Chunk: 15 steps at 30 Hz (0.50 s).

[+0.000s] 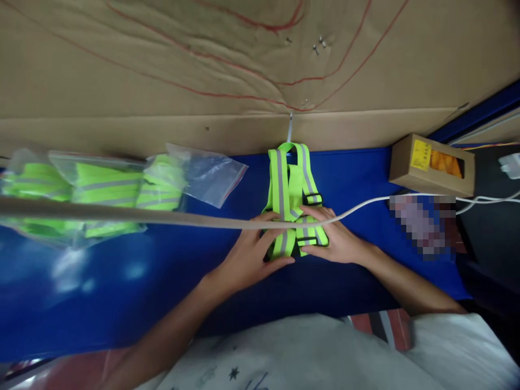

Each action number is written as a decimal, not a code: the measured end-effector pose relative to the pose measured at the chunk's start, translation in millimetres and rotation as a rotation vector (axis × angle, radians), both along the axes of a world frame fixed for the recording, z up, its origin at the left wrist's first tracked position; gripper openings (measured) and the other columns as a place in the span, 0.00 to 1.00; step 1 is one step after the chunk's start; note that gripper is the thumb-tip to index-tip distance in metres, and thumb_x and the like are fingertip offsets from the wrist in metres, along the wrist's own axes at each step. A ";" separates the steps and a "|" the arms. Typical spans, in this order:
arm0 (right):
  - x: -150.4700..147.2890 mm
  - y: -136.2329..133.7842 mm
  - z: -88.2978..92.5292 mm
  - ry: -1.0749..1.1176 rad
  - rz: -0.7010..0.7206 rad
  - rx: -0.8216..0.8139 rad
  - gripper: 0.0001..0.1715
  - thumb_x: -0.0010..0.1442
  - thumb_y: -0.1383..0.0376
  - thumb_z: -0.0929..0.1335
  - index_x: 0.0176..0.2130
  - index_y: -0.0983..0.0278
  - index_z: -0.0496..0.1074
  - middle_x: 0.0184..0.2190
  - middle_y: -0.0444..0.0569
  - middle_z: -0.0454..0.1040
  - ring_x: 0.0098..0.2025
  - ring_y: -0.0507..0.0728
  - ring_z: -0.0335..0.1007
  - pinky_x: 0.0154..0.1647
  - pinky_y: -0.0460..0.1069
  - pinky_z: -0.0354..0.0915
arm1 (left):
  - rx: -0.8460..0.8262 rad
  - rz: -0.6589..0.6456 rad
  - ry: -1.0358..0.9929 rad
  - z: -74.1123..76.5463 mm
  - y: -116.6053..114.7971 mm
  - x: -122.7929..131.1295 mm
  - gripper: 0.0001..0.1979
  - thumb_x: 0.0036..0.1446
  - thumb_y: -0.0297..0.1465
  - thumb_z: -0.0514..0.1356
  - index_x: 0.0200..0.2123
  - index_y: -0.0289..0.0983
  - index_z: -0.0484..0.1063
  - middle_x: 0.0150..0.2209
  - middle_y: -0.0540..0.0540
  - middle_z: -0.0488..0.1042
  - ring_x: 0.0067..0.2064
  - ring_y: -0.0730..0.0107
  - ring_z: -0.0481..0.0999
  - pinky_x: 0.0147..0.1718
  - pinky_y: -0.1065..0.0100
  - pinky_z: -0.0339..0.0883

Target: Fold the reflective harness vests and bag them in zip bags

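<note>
A neon-yellow reflective vest [280, 179] with grey stripes and black buckles lies on the blue table, its straps making a loop at the far end. My left hand [247, 257] grips its lower left part, thumb at the near edge and fingers over the fabric. On the lower right, my right hand [339, 241] holds the folded straps near the buckles between thumb and fingers. A white cable [357, 206] runs across the view in front of the vest and covers parts of my fingertips.
Several bagged neon-yellow vests [108, 187] lie on the left of the blue table [349, 168]. Beside them is a clear zip bag [213, 176]. A cardboard box [408, 162] with orange contents stands at the right. Behind is a cardboard panel [162, 97] with red cords.
</note>
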State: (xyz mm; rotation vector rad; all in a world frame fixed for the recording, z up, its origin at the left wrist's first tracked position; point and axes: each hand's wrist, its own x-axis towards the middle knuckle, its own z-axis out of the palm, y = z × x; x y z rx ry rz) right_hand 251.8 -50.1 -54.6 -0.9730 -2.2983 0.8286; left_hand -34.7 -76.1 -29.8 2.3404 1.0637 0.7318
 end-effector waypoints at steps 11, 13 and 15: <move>0.9 -5.3 4.8 0.217 -0.367 0.033 0.22 0.69 0.53 0.74 0.59 0.56 0.73 0.51 0.52 0.83 0.53 0.63 0.82 0.53 0.58 0.78 | -0.076 0.153 0.311 2.5 -2.1 9.9 0.40 0.59 0.51 0.72 0.69 0.41 0.67 0.51 0.38 0.79 0.50 0.43 0.81 0.49 0.46 0.77; 1.8 -2.9 6.3 0.263 -0.373 -0.057 0.20 0.72 0.50 0.72 0.56 0.56 0.75 0.49 0.50 0.84 0.51 0.61 0.83 0.52 0.57 0.78 | -0.089 0.143 0.281 5.0 -5.7 13.2 0.37 0.60 0.46 0.73 0.68 0.42 0.67 0.54 0.38 0.79 0.52 0.44 0.81 0.51 0.47 0.76; 1.0 1.9 9.3 0.323 -0.351 -0.165 0.24 0.77 0.45 0.64 0.50 0.57 0.79 0.47 0.50 0.84 0.50 0.60 0.83 0.53 0.57 0.77 | -0.098 0.134 0.190 6.3 -7.9 14.1 0.28 0.62 0.36 0.70 0.64 0.42 0.69 0.55 0.41 0.80 0.53 0.48 0.82 0.53 0.51 0.75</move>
